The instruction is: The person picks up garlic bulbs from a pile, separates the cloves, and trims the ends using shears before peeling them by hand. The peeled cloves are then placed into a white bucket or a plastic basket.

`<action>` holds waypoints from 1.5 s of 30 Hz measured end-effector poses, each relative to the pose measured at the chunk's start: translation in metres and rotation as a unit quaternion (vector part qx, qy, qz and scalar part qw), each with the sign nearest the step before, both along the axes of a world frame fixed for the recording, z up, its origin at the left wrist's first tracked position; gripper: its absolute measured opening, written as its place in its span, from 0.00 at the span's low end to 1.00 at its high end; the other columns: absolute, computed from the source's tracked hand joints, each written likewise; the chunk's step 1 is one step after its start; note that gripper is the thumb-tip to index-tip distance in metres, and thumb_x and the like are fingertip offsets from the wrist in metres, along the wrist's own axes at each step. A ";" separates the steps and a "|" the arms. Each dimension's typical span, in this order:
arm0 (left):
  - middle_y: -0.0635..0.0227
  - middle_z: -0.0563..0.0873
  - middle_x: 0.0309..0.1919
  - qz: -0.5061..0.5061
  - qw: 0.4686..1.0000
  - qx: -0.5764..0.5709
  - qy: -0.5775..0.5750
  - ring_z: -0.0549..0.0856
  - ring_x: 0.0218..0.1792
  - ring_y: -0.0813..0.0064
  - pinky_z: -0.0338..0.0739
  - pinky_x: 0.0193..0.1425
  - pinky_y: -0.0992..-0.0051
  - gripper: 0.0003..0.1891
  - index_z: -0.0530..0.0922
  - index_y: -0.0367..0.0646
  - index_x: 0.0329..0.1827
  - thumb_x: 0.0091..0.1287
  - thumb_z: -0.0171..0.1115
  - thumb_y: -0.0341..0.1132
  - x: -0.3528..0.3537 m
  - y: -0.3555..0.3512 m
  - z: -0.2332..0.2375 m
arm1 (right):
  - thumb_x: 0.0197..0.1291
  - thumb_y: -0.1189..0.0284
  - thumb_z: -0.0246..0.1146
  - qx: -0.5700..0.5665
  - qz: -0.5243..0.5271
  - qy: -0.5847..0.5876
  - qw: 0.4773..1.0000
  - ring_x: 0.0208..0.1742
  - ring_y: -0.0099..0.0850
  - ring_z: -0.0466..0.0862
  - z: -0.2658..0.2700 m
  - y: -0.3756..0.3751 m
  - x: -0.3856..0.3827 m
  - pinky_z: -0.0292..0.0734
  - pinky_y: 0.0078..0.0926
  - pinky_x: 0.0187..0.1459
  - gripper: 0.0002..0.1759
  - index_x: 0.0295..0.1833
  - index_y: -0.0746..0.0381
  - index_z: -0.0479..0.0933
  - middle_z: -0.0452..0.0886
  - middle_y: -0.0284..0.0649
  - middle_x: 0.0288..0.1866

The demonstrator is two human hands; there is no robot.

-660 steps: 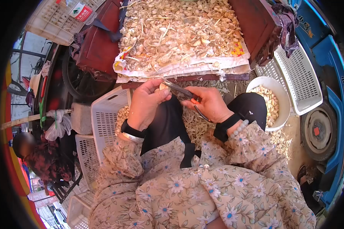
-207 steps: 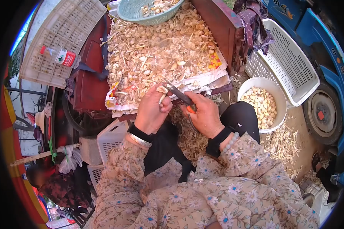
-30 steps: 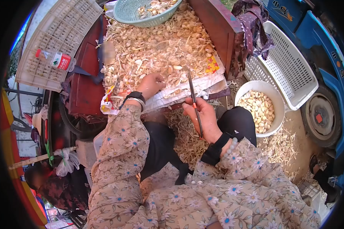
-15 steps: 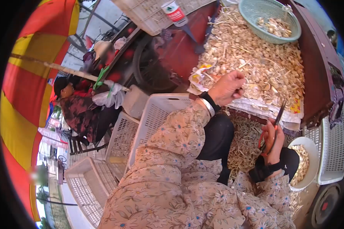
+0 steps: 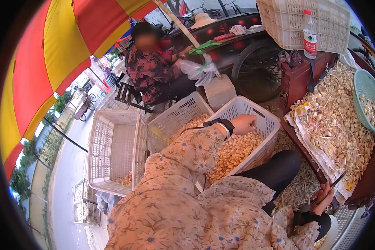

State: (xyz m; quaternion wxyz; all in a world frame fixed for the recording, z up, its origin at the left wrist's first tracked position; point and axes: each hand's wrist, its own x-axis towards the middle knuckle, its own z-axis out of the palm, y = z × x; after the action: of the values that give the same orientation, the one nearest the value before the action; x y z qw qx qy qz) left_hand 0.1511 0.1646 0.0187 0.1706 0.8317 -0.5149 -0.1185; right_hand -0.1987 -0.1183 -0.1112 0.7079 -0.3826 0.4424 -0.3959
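Observation:
Over a white plastic crate (image 5: 267, 121) of garlic cloves (image 5: 237, 152) is my left hand (image 5: 244, 124), its fingers curled together; whether anything small is inside them is hidden. At the lower right my right hand (image 5: 322, 198) is closed on a pair of scissors (image 5: 338, 179), with the blades pointing up and right. It is beside the lower edge of a cart bed heaped with garlic (image 5: 333, 121), where a white sack (image 5: 316, 153) lines the rim. A green colander (image 5: 367, 100) holding some garlic rests on the heap.
A seated person (image 5: 152, 68) is beyond the crates, next to a concrete block (image 5: 220, 92). Two more crates stand at left, one nearly bare (image 5: 114, 146). A water bottle (image 5: 309, 35) stands on the cart's edge. A red-yellow umbrella (image 5: 66, 37) hangs at upper left.
My left hand has gone from the garlic heap to over the white crate. The view has turned left, showing more of the crates and the seated person. The scissors remain in my right hand.

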 end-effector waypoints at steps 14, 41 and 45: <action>0.57 0.83 0.28 -0.034 0.963 -0.264 0.048 0.82 0.34 0.57 0.75 0.41 0.64 0.06 0.80 0.40 0.31 0.53 0.62 0.32 -0.062 -0.142 -0.007 | 0.66 0.59 0.49 0.050 0.017 0.013 0.999 0.17 0.20 0.65 0.012 0.006 0.023 0.60 0.20 0.10 0.18 0.53 0.58 0.72 0.73 0.35 0.30; 0.56 0.79 0.47 -0.068 0.977 -0.201 0.035 0.81 0.40 0.59 0.75 0.47 0.68 0.15 0.80 0.44 0.46 0.54 0.63 0.27 -0.093 -0.348 -0.080 | 0.59 0.66 0.63 -0.125 0.012 0.126 0.984 0.31 0.15 0.74 0.080 -0.033 -0.001 0.69 0.14 0.33 0.19 0.49 0.68 0.73 0.75 0.29 0.27; 0.57 0.81 0.42 -0.089 0.975 -0.202 -0.023 0.81 0.41 0.57 0.75 0.46 0.67 0.15 0.80 0.43 0.46 0.54 0.64 0.31 -0.078 -0.334 -0.070 | 0.51 0.64 0.68 -0.259 -0.011 0.352 0.899 0.27 0.30 0.79 0.087 -0.055 -0.004 0.71 0.27 0.28 0.21 0.47 0.64 0.75 0.78 0.37 0.24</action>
State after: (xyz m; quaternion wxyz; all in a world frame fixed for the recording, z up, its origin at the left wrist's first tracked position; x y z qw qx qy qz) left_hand 0.0730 -0.1693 -0.0509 0.3119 0.7332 -0.6042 -0.0081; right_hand -0.2025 -0.1736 -0.0241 0.3771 -0.6625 0.5485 -0.3434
